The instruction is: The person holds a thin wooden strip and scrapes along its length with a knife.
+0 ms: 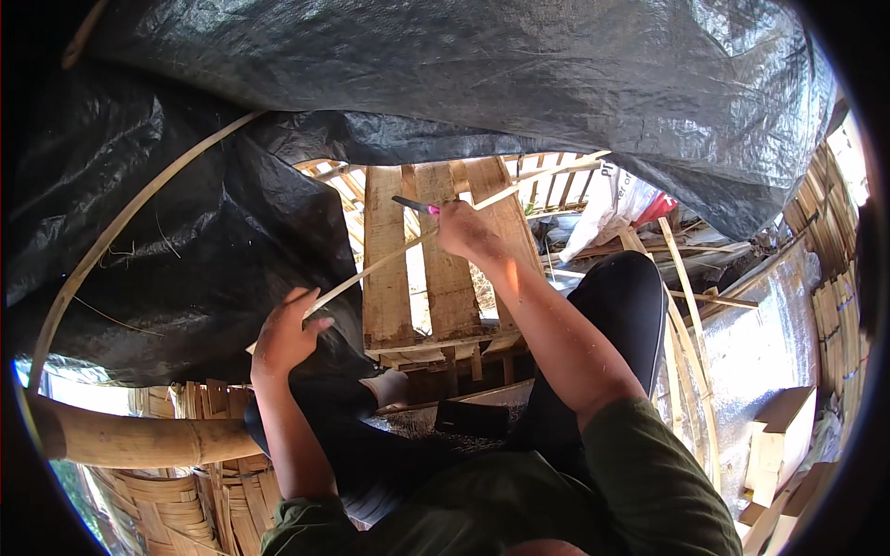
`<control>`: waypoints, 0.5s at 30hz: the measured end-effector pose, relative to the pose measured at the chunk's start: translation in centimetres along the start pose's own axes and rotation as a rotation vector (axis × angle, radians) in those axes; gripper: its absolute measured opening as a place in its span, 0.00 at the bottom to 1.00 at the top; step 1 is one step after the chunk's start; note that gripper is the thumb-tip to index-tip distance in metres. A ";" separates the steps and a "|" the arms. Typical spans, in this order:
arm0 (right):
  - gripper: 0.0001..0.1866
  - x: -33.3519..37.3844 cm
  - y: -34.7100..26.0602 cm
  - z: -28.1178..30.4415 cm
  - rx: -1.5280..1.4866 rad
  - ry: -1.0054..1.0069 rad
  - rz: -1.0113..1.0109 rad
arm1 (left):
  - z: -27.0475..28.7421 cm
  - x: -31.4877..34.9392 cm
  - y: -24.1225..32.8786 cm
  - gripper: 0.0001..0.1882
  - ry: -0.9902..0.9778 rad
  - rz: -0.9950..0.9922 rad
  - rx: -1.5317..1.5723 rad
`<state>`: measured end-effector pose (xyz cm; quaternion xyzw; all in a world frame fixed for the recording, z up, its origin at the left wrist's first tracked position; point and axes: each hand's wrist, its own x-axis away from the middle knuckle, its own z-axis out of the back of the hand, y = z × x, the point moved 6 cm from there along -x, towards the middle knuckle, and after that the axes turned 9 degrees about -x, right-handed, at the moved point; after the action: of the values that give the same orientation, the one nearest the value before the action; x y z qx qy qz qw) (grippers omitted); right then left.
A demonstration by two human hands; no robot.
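One pale strip (375, 270) slants over slatted surface (385, 310); right hand (465, 232) clenches knife (413, 204); left hand (286, 338) at near-left end, thumb spread, grip unclear.

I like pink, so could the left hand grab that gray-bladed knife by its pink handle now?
Probably not: the right hand is closed around the knife's pink handle, leaving only a bit showing. The left hand is well apart, at the thin, pale, wood-like strip.
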<state>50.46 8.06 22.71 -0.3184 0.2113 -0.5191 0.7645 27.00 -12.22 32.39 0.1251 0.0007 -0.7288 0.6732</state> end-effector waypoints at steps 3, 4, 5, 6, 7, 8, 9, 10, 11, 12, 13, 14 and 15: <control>0.18 0.5 -2.6 -1.4 0.097 -0.002 0.123 | 0.8 -0.2 -1.5 0.13 -0.049 0.065 -0.041; 0.18 0.4 -3.0 -2.1 0.009 -0.033 0.071 | 1.5 -0.5 -2.5 0.13 -0.045 0.068 -0.036; 0.18 0.2 -3.6 -2.8 -0.077 -0.063 0.018 | 1.2 -0.6 -4.3 0.10 -0.204 0.159 -0.063; 0.18 0.2 -4.6 -3.4 -0.069 -0.065 0.020 | 0.9 0.0 -6.3 0.09 -0.364 0.250 -0.088; 0.18 0.1 -5.3 -4.1 -0.103 -0.057 -0.011 | 1.3 0.8 -7.8 0.09 -0.360 0.254 -0.080; 0.18 0.0 -6.1 -4.4 -0.132 -0.048 -0.042 | 1.7 1.1 -8.7 0.10 -0.282 0.204 -0.052; 0.18 -0.2 -7.2 -5.0 -0.115 -0.059 -0.050 | 2.3 1.6 -9.7 0.11 -0.202 0.156 -0.024; 0.18 -0.4 -8.4 -5.7 -0.101 -0.064 -0.048 | 2.5 2.2 -11.1 0.11 -0.197 0.162 -0.010; 0.18 -0.7 -9.2 -6.5 -0.073 -0.067 -0.068 | 3.3 2.6 -12.2 0.12 -0.126 0.132 0.022; 0.19 -1.0 -10.1 -7.3 -0.046 -0.070 -0.087 | 3.8 3.1 -13.6 0.12 -0.054 0.103 0.053; 0.20 -1.5 -11.0 -8.2 -0.057 -0.103 -0.105 | 3.6 3.6 -15.5 0.12 -0.051 0.108 0.066; 0.20 -1.6 -12.1 -8.9 -0.047 -0.107 -0.107 | 3.8 4.2 -17.1 0.11 0.013 0.086 0.010; 0.21 -1.8 -13.2 -10.0 -0.038 -0.137 -0.086 | 3.7 4.9 -18.8 0.10 0.074 0.069 -0.045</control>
<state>34.55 3.69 24.89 -0.3764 0.1547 -0.5244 0.7480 7.53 -15.88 31.94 0.1366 0.0376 -0.6999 0.7000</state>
